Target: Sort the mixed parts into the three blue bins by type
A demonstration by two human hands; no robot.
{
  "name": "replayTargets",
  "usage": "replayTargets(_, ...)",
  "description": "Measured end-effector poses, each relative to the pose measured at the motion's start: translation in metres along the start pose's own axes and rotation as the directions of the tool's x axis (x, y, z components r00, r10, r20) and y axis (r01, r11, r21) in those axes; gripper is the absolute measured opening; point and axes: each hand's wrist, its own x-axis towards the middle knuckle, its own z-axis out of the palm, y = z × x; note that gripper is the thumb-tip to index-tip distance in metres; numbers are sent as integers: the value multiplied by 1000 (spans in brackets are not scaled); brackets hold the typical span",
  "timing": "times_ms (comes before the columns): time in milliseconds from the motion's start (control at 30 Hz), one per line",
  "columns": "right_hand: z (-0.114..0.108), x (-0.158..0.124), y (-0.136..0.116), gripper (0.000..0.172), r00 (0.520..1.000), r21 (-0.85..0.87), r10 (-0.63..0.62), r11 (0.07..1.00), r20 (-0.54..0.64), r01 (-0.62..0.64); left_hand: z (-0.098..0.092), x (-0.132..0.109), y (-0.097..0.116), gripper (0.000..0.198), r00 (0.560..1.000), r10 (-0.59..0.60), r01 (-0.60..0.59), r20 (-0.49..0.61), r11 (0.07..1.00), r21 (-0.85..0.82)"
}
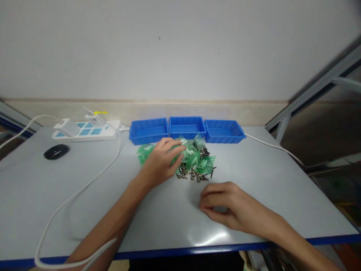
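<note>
A pile of small green plastic bags (192, 161) lies in the middle of the table, with loose screws (195, 175) along its front and right side. Over the pile's left part is my left hand (163, 158), fingers apart and stretched to the right, partly covering the bags. Whether its fingertips touch them I cannot tell. My right hand (225, 205) is closer to the table's front edge, below the screws. Its thumb and fingertips meet in a pinch, and anything between them is hidden.
Three blue trays, the left one (149, 138), the middle one (186, 135) and the right one (225, 139), stand side by side against the wall. A white power strip (108, 131) and a black mouse (56, 151) lie at left. A white cable (84, 187) crosses the table's left side and my left forearm.
</note>
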Motion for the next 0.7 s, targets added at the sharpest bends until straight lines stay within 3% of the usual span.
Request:
replayTargets(133, -24, 24, 26, 13, 938, -253, -85, 967, -335, -2, 2, 0, 2, 21, 999, 39, -39, -18, 999, -6)
replayTargets(233, -31, 33, 47, 15, 943, -411, -94, 910, -318, -48, 4, -1, 2, 21, 999, 38, -38, -16, 999, -7)
replayTargets(300, -30, 31, 55, 18, 928, -452, -16, 877, -373, -166, 4, -2, 2, 21, 999, 28, -28, -17, 1000, 0)
replayTargets(400, -24, 23, 59, 22, 856, -347, 143, 871, -497, -347, 6, -3, 0, 21, 999, 22, -21, -32, 1000, 16)
replayTargets(467, -19, 18, 61, 20, 839, -246, 212, 895, -501, -373, 8, -2, -2, 20, 999, 28, -28, -41, 999, 21)
replayTargets(600, -18, 17, 60, 18, 824, -192, 200, 918, -530, -347, 4, 3, 7, 19, 999, 42, -42, -18, 998, 40)
replayTargets(700, -29, 12, 50, 16, 772, -183, 159, 924, -615, -336, -7, 2, 39, 17, 998, 58, -58, 5, 994, 91)
